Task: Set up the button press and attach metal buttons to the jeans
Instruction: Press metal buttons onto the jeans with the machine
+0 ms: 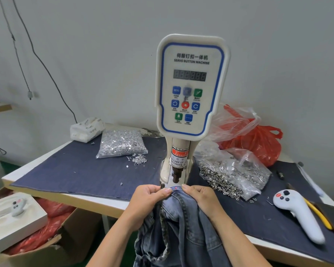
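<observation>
The white servo button machine [191, 83] stands at the middle of the table, its dark punch [176, 175] pointing down just above the waistband. Blue jeans [179, 228] hang over the table's front edge, their waistband lying under the punch. My left hand [148, 199] pinches the waistband on the left of the punch. My right hand [201, 199] grips it on the right. A clear bag of silver button tacks [121, 144] lies left of the machine, with loose tacks [138, 158] beside it. A bag of dark metal buttons [233, 174] lies to the right.
A dark denim cloth [75, 170] covers the table. A white handheld controller [297, 212] and a yellow tool [318, 214] lie at right. Red plastic bags [258, 139] sit behind. A cardboard box [46, 243] and a white box [8, 218] stand at lower left.
</observation>
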Tool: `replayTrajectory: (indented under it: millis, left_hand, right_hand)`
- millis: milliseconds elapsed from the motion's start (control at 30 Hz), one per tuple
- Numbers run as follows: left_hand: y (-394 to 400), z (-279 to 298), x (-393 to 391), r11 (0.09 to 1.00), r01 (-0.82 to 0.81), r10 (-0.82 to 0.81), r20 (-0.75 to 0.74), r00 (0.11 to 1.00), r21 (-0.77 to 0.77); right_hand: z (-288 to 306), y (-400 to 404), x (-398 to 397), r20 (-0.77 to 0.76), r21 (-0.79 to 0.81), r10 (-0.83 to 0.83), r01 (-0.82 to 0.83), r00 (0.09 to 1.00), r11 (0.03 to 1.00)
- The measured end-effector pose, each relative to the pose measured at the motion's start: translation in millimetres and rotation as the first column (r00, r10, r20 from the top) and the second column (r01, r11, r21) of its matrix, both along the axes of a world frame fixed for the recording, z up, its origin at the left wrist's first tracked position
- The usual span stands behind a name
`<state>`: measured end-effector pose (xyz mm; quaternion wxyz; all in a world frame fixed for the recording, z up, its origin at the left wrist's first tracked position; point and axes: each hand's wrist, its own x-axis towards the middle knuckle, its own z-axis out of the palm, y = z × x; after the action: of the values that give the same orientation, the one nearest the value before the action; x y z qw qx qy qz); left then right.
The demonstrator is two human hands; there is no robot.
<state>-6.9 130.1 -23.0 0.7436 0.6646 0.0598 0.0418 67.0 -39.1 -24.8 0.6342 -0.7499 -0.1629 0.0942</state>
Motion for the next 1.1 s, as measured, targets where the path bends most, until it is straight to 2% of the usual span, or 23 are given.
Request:
replayTrajectory:
  millis: [200,633,1100]
  left_hand:
    - [5,4,2,0.995,0.09,-0.089,-0.016,0.996,0.04]
    - [5,5,2,0.99,0.074,-0.073,-0.018,0.997,0.12]
    - [12,4,5,0.986,0.129,-0.128,-0.017,0.992,0.101]
  right_hand:
    - [-2,0,3,-0.045,0.028,0.009,-0.007,0.999,1.0]
    - [-3,0,4,-0.068,0.016,-0.014,0.015,0.998,1.0]
    - [-3,0,6,-0.067,0.01,0.001,-0.001,0.998,1.0]
